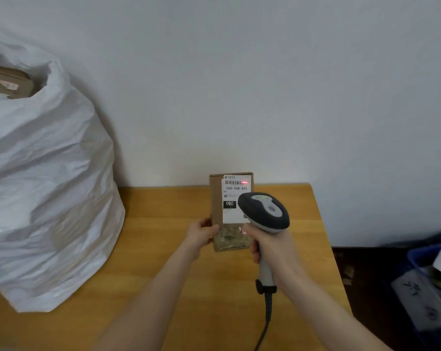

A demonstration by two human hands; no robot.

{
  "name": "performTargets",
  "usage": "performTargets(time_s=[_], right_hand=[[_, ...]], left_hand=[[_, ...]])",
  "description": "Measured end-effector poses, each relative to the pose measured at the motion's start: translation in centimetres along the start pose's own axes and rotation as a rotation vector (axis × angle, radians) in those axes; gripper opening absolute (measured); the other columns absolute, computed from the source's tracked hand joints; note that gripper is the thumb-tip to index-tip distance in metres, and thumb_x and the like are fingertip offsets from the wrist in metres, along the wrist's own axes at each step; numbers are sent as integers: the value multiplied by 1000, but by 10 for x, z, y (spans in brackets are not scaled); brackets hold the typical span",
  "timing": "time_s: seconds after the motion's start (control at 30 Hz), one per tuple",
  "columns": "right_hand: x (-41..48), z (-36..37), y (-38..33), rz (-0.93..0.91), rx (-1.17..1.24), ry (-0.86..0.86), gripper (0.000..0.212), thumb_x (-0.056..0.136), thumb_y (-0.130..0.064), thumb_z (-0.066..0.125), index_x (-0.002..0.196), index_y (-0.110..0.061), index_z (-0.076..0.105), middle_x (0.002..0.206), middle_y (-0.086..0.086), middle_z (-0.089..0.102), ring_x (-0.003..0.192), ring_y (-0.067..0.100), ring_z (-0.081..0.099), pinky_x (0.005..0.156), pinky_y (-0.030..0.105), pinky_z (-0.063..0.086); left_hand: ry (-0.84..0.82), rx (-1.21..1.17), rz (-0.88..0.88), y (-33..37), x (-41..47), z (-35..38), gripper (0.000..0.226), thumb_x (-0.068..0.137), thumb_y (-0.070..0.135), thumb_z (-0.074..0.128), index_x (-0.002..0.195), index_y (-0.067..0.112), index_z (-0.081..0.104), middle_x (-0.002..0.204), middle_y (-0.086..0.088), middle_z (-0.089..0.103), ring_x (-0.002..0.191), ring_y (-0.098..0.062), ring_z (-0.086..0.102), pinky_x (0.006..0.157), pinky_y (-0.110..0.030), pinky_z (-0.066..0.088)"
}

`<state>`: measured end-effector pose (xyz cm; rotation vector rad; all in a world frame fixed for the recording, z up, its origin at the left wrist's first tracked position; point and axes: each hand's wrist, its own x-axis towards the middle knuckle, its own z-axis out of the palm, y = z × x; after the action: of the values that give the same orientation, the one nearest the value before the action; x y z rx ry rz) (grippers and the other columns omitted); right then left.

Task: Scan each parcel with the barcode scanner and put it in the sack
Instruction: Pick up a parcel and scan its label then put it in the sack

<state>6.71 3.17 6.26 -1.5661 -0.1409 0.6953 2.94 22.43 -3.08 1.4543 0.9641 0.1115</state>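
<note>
A brown cardboard parcel [217, 198] with a white shipping label stands upright over the wooden table [163, 224]. My left hand [201, 234] grips its lower left edge. My right hand [270, 247] grips the handle of a grey and black barcode scanner [265, 211], whose head points at the label. A red scan line glows at the right end of the barcode near the parcel's top. A large white sack [44, 186] stands at the left on the table, with a brown box [9, 82] showing in its open mouth.
The scanner's black cable [266, 323] trails down toward the front edge. A pale wall runs behind the table. Past the table's right edge, lower down, lie a blue crate [424, 254] and papers [422, 297] on a dark floor.
</note>
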Motion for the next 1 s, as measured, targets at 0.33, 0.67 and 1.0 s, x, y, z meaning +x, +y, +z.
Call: performTargets(time_s=[0.33,0.67,1.0], right_hand=[[-45,-29,21,21,102,105,13,85,-18,73,78,-9,68,52,8,61,42,15,51,46,27,43],[-50,-85,18,-29,42,79,15,86,-20,71,77,-8,68,53,9,63,43,17,52,53,31,44],[-41,-135,18,-19,27,11,14,87,-17,69,81,-4,68,51,5,58,43,17,50,50,29,44]], left_hand=[[-84,7,-4,-16,-34,38,39,93,3,60,131,4,53,125,-12,62,104,-23,60,91,-37,49],[-55,8,16,-12,-54,90,36,95,4,57,131,4,54,126,-12,62,115,-28,57,104,-48,44],[-4,9,9,-9,-56,134,31,95,3,56,126,4,56,112,-8,62,101,-23,57,99,-45,45]])
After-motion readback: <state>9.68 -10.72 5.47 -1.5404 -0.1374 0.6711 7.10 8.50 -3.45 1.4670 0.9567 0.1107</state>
